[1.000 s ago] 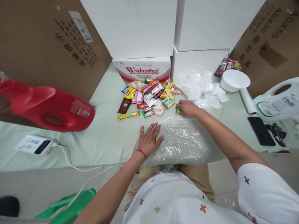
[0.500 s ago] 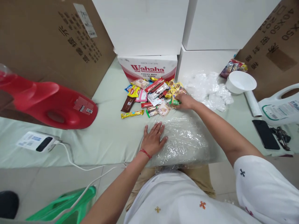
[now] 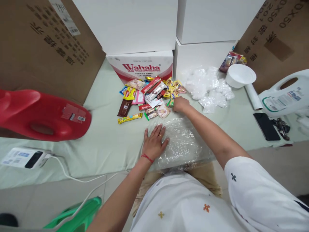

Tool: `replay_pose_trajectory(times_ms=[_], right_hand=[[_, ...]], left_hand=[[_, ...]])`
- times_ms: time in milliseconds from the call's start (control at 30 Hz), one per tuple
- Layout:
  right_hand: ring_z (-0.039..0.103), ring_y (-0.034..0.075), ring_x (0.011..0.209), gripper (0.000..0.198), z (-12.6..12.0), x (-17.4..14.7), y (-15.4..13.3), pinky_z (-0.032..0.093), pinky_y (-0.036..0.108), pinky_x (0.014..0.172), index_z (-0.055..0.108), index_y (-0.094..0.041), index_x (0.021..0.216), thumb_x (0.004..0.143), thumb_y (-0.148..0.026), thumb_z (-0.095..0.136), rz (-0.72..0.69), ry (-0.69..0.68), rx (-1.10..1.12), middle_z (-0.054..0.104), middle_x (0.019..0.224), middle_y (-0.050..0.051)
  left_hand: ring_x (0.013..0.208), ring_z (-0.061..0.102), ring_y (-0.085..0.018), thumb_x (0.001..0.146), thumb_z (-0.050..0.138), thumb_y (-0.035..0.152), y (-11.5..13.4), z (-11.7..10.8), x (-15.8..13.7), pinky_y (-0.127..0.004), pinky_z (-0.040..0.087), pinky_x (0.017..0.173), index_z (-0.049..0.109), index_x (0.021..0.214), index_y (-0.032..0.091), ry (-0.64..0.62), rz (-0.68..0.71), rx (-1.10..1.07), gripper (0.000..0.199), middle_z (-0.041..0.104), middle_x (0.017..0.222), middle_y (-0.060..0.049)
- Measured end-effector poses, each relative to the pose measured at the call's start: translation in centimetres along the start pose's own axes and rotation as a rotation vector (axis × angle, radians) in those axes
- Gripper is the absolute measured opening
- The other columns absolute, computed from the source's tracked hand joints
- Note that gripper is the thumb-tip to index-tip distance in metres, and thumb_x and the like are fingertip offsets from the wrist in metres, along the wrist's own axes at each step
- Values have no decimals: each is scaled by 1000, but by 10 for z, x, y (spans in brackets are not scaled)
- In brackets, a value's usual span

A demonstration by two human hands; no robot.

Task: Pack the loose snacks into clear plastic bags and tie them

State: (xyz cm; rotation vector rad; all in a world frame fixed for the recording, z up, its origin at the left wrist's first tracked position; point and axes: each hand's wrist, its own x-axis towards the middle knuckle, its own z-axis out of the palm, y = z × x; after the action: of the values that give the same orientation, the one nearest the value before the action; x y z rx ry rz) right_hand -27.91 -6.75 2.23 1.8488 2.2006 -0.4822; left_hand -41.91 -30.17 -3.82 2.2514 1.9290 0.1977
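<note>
My left hand point(image 3: 154, 141) lies flat, fingers spread, on the left edge of a clear plastic sheet or bag point(image 3: 183, 143) spread over the table's front edge. My right hand point(image 3: 181, 104) is at the right side of a heap of wrapped snacks point(image 3: 152, 101), its fingers curled closed and mostly hidden. A small green packet point(image 3: 170, 103) pokes out beside its fingertips; whether they grip anything cannot be seen. Close by are a round pale wafer packet point(image 3: 163, 110) and small yellow packets point(image 3: 173, 91). On the heap's left lie a brown bar point(image 3: 124, 107) and a yellow stick packet point(image 3: 130, 118).
Behind the heap stands a Wahaba-lettered carton point(image 3: 142, 66). Crumpled clear bags point(image 3: 207, 85), a white bowl point(image 3: 240, 77), a white jug point(image 3: 286, 93) and a phone point(image 3: 266, 126) lie rightward. A red jug point(image 3: 45, 116) and white device point(image 3: 25, 158) are left.
The view has shifted, so most things sit further left in it. My right hand has curled more closed beside the green packet. My left hand still rests flat on the plastic.
</note>
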Motion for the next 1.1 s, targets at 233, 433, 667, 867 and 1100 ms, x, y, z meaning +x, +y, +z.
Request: replay_pose_trajectory(times_ms=[233,433,667,867,1100], right_hand=[[65,29,101,44,-20,-77,67,49,31,81,66,-16,121,82,-31,75,-343,79,-14,63,122,16],[66,23,92,40,14,-153,67,45,28,72,64,-20,120,80,-18,72,-584,-115,3,61,122,12],[57,33,130,78,48,-166,81,51,39,98,48,-21,151,79,-16,77,-639,-113,124,46,153,18],[58,31,119,40,65,-224,142,51,51,103,61,-28,138,98,-31,61,-728,140,339,64,131,14],[53,35,132,42,140,-271,186,48,59,107,62,-35,139,97,-28,61,-599,231,240,61,142,13]], left_hand=[[157,33,-29,103,41,51,0,3,2,-66,7,129,37,162,24,14,-23,-28,65,33,170,-10],[157,33,-32,102,41,53,2,1,4,-66,8,128,34,164,24,14,-61,-18,68,34,169,-12],[157,34,-31,103,40,52,-3,-2,6,-68,14,127,37,161,24,19,-51,-59,65,34,169,-13],[157,33,-33,98,51,50,-6,-19,-28,-62,22,128,50,150,23,340,29,-134,59,50,159,-16],[132,63,-24,95,69,29,7,17,-105,-59,24,130,66,124,37,323,691,-55,31,75,126,-4]])
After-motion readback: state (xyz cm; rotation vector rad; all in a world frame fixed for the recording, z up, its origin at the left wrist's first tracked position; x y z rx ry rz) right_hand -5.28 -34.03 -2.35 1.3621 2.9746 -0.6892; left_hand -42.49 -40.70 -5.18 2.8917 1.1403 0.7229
